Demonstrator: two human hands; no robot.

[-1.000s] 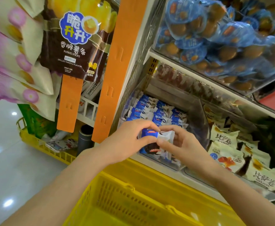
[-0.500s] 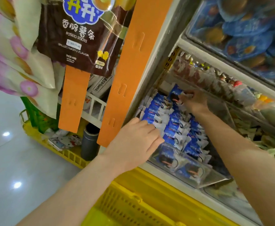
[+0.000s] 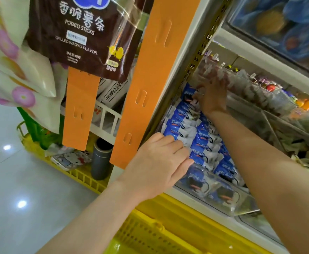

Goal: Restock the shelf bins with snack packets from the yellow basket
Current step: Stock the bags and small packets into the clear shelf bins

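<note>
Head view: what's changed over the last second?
The right hand carried the blue packet from the front of the clear bin to its back row, still pinching it. The left hand let go and now presses flat on the front packets. Yellow basket unchanged.

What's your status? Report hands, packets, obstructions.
Left hand flat on front blue packets, open. Right hand at rear row, grip unclear. Clear bin nearly full. Upper bin overhangs right hand.
</note>
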